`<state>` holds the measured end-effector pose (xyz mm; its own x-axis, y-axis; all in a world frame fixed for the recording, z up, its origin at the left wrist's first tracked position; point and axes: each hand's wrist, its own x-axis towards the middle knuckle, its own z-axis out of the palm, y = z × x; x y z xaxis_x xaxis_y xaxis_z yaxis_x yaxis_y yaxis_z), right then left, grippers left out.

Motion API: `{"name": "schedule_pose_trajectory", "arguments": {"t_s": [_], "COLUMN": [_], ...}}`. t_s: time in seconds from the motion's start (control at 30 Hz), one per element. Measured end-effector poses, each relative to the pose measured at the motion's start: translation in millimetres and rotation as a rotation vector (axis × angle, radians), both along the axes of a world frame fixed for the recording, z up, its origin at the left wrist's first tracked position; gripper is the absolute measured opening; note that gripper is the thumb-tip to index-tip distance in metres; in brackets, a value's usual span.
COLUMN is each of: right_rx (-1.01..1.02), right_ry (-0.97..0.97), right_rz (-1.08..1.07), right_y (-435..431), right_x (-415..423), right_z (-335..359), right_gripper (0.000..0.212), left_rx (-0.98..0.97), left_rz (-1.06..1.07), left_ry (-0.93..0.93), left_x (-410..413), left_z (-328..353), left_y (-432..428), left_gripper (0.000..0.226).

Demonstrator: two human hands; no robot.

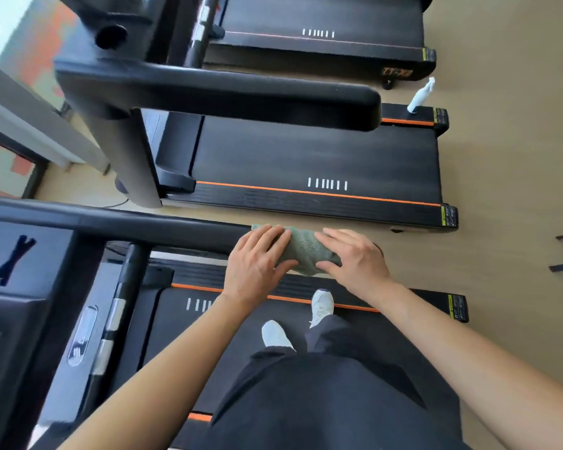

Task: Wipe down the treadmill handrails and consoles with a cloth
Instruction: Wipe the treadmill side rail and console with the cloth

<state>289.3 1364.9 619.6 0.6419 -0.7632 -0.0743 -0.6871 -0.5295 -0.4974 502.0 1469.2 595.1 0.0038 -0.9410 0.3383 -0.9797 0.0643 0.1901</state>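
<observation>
Cloth (301,250) | on handrail (143,224) | under left hand (257,266), right hand (355,259) fingers (338,238)

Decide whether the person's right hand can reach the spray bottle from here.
Probably not. The right hand holds the cloth on the near handrail; the spray bottle stands on the next treadmill's far side rail, beyond its whole belt. Stepping closer seems necessary.

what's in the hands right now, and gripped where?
The green cloth, draped over the end of the near handrail. The left hand grips its left part, the right hand its right part, fingers over the top, thumbs on the near side.
</observation>
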Motion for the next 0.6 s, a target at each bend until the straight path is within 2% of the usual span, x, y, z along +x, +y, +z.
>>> {"name": "schedule_pose_trajectory", "arguments": {"t_s": [0.23,0.5,0.6], "right_rx": [-0.029,-0.04,-0.041], "right_ry": [0.088,0.128,0.139], "right_rz": [0.194,0.365,0.43], "right_y": [10,23,26], "right_x": [85,178,203], "right_z": [11,20,20], "right_gripper": [0.065,0.068,0.069], "left_rx": [-0.026,-0.081,-0.085], "left_rz": [0.13,0.326,0.458], "left_ry": [-0.044,-0.012,0.039], "left_x": [73,136,139], "left_z": [-3,-9,-17], "left_y": [34,67,80], "left_gripper": [0.054,0.057,0.058]}}
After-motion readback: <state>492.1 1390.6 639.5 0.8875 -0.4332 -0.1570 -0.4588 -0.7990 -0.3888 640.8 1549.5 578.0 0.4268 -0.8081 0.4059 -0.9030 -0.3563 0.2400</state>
